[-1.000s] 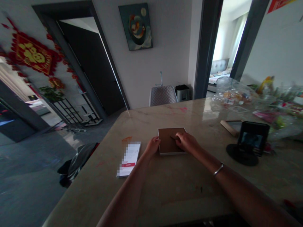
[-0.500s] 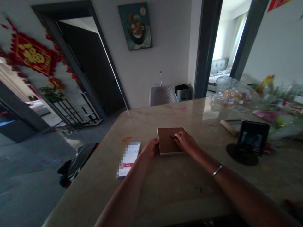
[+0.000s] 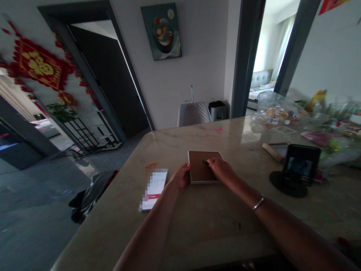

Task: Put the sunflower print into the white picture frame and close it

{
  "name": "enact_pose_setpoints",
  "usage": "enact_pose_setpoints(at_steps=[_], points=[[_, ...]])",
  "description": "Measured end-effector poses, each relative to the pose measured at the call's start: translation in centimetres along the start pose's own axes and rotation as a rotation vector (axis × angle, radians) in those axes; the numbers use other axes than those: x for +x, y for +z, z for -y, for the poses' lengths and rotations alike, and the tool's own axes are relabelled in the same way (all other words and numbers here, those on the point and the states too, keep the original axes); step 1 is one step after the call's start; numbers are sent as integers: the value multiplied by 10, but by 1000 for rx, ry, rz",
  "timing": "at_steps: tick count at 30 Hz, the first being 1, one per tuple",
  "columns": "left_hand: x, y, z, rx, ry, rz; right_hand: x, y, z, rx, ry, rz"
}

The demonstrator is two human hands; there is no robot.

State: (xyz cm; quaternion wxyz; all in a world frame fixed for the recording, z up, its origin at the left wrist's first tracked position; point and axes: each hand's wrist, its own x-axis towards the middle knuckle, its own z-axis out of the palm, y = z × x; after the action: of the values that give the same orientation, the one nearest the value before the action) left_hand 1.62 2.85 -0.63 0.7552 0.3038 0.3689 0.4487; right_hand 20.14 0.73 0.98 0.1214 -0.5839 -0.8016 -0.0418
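Brown flat square board (image 3: pixel 199 166) with a pale edge lies on the marble table top (image 3: pixel 222 229), between the two hands and a bit ahead of the person. Left hand (image 3: pixel 180 176) sits at the board's left edge, fingers loosely curled, touching the edge; can't tell if it grips. Right hand (image 3: pixel 221 169) is on the board's right part, fingers close together and bent down, tips on the brown face. Small dark pointed tip (image 3: pixel 205 162) sticks out just ahead of the right fingertips; too small to say what it is or whether it's pinched. Silver bangle (image 3: pixel 258 202) on right wrist.

White card box (image 3: pixel 153 190) lies just left of the left hand, with a red band; part of it is pixelated, small print unreadable, no brand legible. Right of the board: phone (image 3: pixel 300 165) upright on a round black stand (image 3: pixel 287 185), wooden block (image 3: pixel 272 152) behind it. Clear plastic bag of snacks (image 3: pixel 278 112) further back on the table. Grey quilted chair (image 3: pixel 194 114) past the far edge.
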Motion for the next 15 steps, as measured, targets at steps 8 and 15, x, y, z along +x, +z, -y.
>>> enact_pose_setpoints(at_steps=[8, 15], points=[[-2, 8, -3, -36, -116, -120, -2, -1, -4, 93, -70, -76], [3, 1, -10, 37, 166, -366, -9, -2, 6, 192, -144, -93]])
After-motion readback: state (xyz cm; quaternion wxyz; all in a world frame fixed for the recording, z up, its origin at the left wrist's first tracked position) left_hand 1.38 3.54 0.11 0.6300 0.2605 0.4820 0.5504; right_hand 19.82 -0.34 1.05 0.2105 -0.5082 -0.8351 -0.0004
